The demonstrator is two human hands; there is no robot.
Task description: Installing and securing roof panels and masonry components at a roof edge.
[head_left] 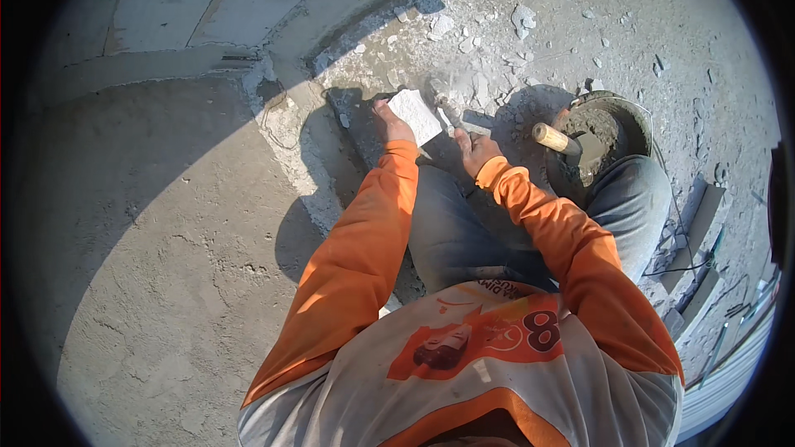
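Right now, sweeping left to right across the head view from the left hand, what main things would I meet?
Left hand, white block, right hand, wooden-handled trowel, grey bar-shaped pieces.

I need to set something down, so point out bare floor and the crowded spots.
Mostly bare: the wide floor, bordered by the ledge ahead, and the chipped ridge and left sleeve on its right. Crowded: rubble ahead of the block in the left hand; bucket, trowel and grey strips farther right.
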